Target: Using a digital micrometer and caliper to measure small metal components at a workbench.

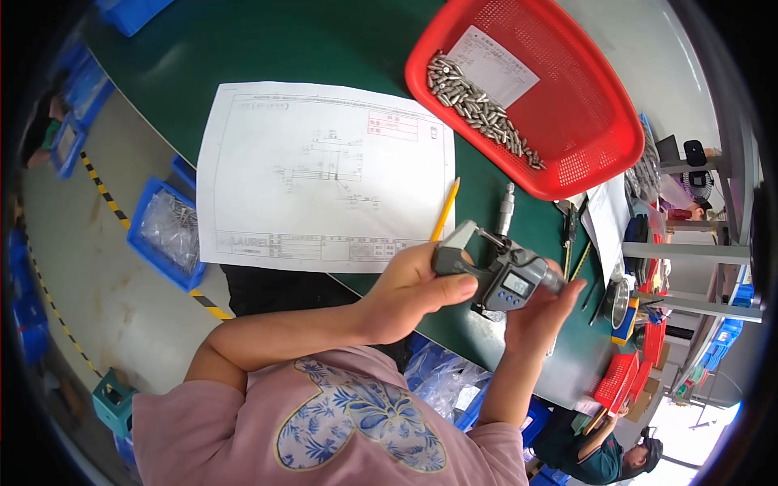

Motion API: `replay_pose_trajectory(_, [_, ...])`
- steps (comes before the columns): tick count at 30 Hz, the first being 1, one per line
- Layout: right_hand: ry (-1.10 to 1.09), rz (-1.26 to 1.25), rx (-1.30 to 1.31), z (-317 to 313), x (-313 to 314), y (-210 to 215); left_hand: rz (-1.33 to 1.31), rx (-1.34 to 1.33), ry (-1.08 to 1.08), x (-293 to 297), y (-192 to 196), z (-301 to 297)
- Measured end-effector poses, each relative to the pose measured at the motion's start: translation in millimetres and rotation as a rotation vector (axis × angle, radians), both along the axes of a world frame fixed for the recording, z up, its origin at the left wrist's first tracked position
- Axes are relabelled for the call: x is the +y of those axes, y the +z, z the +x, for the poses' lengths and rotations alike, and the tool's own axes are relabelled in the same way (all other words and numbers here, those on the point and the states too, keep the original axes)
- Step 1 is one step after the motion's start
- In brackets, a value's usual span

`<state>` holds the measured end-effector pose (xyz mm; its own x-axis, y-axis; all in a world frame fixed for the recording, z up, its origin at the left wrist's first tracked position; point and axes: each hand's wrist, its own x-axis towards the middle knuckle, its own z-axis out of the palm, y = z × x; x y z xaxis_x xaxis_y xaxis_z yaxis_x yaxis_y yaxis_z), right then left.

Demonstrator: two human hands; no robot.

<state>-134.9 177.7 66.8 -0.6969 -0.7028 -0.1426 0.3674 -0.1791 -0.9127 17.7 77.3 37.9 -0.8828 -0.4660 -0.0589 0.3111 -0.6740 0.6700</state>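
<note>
My left hand [409, 296] grips the grey frame of a digital micrometer [506, 283], its thumb lying along the frame. The micrometer has a small display and blue buttons. My right hand [536, 316] is closed around the thimble end, with the thumb pointing up. Small bright metal shows near the jaws; I cannot tell whether a part is between them. Just beyond, a silver knurled barrel [506, 209] like that of another micrometer stands out over the green table. A yellow pencil [447, 209] lies beside my left hand, at the edge of a printed technical drawing [284, 186].
A red perforated basket [596, 97] holds many small metal pins [478, 105] and a paper slip [493, 66]. Calipers [570, 223] and papers [606, 219] lie to the right. Blue bins [166, 235] stand on the floor at left. Another person [600, 445] works at lower right.
</note>
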Motion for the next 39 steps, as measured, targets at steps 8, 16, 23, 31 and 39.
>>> replay_pose_trajectory(8, [0.352,-0.71,0.467,-19.4,22.9,25.8,0.153,0.019,-0.014,-9.6,-1.2,6.4])
replay_pose_trajectory(16, [0.248,0.508,0.747,-21.4,20.9,33.6,0.118,0.009,0.005,-8.1,-4.5,-0.4])
replay_pose_trajectory(23, [0.489,-0.642,0.1,-16.1,40.3,23.7,0.2,0.103,0.004,-12.3,-6.1,-1.9])
replay_pose_trajectory(31, [0.08,-0.078,0.215,39.3,-25.6,-0.5,0.017,0.104,-0.003,20.1,-2.3,-15.3])
replay_pose_trajectory(39, [0.117,-0.366,0.016,11.9,-26.3,25.5,-0.216,-0.055,-0.071,14.7,-5.8,-11.7])
